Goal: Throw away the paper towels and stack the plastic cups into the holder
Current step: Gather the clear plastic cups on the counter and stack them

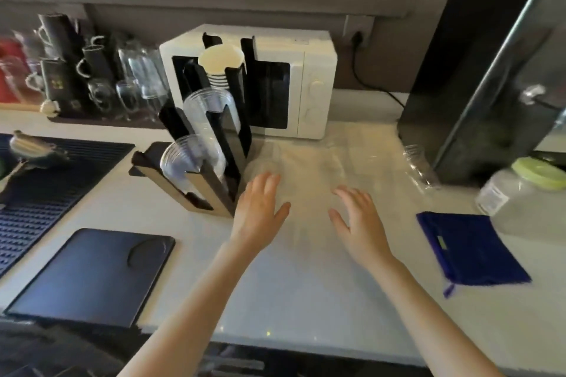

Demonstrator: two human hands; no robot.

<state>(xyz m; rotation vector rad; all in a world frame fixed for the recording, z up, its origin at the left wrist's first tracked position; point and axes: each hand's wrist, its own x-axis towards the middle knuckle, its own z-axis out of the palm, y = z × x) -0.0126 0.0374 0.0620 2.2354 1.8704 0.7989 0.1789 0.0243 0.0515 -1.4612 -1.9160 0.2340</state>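
Centrally, black holder (228, 131) on counter (306, 278), before microwave (312, 76): clear cups (191, 159) nested in front slots, paper cups (221, 60) behind. One clear cup (421, 167) lying apart, right. Left hand (260, 208) and right hand (356, 217) spread wide, empty.

Far centre: white microwave (306, 82)
Near left: dark tray (88, 272)
Right: blue cloth (471, 249), green-lidded jar (517, 193)
Far left: mugs (58, 70)

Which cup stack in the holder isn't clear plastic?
The rearmost stack, nearest the microwave: opaque cream cups. The two stacks in front of it are clear plastic.
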